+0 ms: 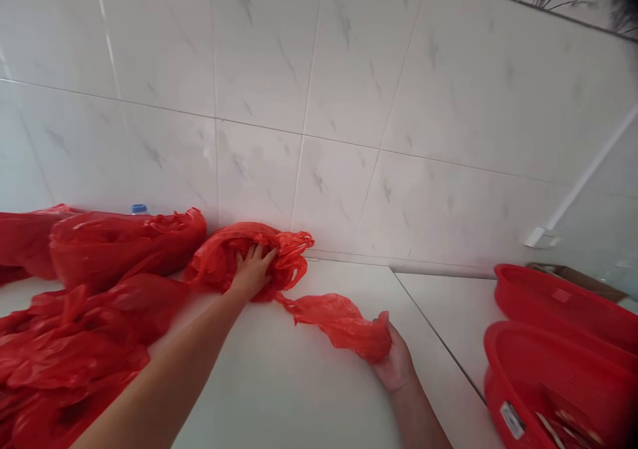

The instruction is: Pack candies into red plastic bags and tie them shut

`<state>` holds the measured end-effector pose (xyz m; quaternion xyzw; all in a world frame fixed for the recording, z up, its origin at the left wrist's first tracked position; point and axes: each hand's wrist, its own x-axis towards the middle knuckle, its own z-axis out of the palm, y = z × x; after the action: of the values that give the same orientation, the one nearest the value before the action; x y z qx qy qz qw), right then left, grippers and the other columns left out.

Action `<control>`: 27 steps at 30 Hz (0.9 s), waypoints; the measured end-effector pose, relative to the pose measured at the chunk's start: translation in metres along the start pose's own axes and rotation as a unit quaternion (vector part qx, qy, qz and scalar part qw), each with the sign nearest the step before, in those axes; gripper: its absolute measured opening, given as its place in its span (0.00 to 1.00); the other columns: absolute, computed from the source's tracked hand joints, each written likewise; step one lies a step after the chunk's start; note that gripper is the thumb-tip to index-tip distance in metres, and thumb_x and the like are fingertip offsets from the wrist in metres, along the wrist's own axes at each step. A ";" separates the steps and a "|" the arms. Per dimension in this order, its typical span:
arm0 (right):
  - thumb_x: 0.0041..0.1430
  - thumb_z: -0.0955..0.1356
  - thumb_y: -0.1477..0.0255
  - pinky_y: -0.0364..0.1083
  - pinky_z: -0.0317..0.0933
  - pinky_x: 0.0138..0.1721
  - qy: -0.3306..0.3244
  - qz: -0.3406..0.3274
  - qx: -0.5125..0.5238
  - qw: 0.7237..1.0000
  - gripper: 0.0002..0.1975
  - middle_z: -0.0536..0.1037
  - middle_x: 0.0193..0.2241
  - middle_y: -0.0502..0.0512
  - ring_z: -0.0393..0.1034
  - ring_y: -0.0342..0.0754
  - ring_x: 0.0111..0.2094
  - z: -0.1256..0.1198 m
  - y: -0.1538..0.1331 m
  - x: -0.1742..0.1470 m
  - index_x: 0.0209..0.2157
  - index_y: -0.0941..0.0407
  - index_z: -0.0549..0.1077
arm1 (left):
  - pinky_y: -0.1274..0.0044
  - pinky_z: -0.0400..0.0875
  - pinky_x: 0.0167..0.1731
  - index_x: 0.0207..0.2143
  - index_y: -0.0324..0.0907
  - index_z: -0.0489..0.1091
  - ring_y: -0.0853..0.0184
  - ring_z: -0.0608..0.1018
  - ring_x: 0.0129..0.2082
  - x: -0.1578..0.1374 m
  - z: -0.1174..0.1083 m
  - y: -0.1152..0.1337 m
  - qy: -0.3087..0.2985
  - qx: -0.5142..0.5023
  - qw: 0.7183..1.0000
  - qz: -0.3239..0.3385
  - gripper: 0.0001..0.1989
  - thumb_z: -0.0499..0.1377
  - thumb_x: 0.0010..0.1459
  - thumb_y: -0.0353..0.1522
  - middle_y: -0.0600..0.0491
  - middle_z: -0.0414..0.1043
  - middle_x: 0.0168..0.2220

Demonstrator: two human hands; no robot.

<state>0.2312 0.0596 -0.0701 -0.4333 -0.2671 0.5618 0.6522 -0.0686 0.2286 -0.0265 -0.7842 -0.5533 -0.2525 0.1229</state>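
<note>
My left hand [254,271] rests on a bundle of red plastic bags [209,258] against the wall, its fingers spread over the crumpled film. To the right, my right hand [396,359] is closed on a crumpled red plastic bag [336,319]. This bag stretches above the white tabletop [294,382], its narrow far end reaching the bundle's lower edge. Looped handles stick out at the bundle's right side. My left forearm crosses beside a loose heap of red plastic bags [74,356].
A full red bag [124,246] stands along the tiled wall [259,170], with a blue bottle cap [139,208] behind it. On the right are two red plastic baskets [503,343] [528,283], the nearer holding some items. A narrow seam [438,336] runs between the tabletops.
</note>
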 end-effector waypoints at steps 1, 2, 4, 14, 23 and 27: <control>0.46 0.68 0.48 0.46 0.65 0.30 0.016 -0.011 -0.019 1.000 0.23 0.71 0.23 0.49 0.68 0.46 0.27 -0.007 -0.003 -0.002 0.24 0.55 0.66 | 0.43 0.38 0.54 0.60 0.45 0.59 0.42 0.55 0.62 -0.002 -0.003 0.000 0.012 -0.005 1.000 0.006 0.34 0.62 0.50 0.27 0.35 0.52 0.62; 0.46 0.68 0.48 0.46 0.65 0.31 0.032 -0.023 -0.036 0.999 0.23 0.72 0.25 0.50 0.69 0.47 0.29 -0.013 -0.007 -0.005 0.25 0.55 0.67 | 0.42 0.35 0.54 0.59 0.44 0.59 0.41 0.54 0.62 -0.005 -0.006 0.000 0.025 -0.010 1.000 0.011 0.33 0.61 0.50 0.26 0.34 0.51 0.62; 0.47 0.67 0.48 0.47 0.65 0.34 0.074 -0.053 -0.087 0.992 0.24 0.75 0.31 0.53 0.70 0.50 0.35 -0.023 -0.014 -0.012 0.31 0.56 0.70 | 0.40 0.30 0.53 0.59 0.43 0.59 0.41 0.52 0.62 -0.014 -0.015 0.002 0.051 -0.024 0.998 0.020 0.31 0.59 0.52 0.25 0.34 0.50 0.63; 0.56 0.61 0.56 0.45 0.55 0.33 0.335 -0.171 -0.373 0.848 0.16 0.71 0.33 0.54 0.63 0.48 0.32 -0.025 -0.043 -0.062 0.36 0.55 0.64 | 0.73 0.67 0.41 0.38 0.44 0.72 0.63 0.73 0.39 -0.116 -0.053 0.083 -0.028 -0.204 0.958 0.201 0.11 0.50 0.62 0.31 0.49 0.72 0.37; 0.49 0.66 0.70 0.42 0.47 0.22 0.092 -0.106 -0.520 0.843 0.09 0.67 0.17 0.45 0.56 0.42 0.19 0.015 0.014 -0.066 0.19 0.54 0.63 | 0.78 0.63 0.26 0.28 0.44 0.70 0.67 0.72 0.28 -0.139 -0.037 0.152 -0.150 -0.342 0.921 0.107 0.01 0.58 0.49 0.30 0.55 0.69 0.31; 0.52 0.63 0.67 0.41 0.47 0.21 0.078 -0.086 -0.515 0.849 0.10 0.66 0.19 0.46 0.55 0.41 0.19 0.007 0.010 -0.060 0.20 0.53 0.61 | 0.76 0.60 0.29 0.20 0.43 0.65 0.66 0.70 0.29 -0.142 -0.030 0.153 -0.165 -0.402 0.898 0.067 0.08 0.53 0.49 0.25 0.55 0.67 0.28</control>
<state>0.2067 0.0036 -0.0675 -0.7249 -0.5021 0.2500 0.4000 0.0292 0.0452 -0.0635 -0.8322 -0.3633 -0.3119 -0.2797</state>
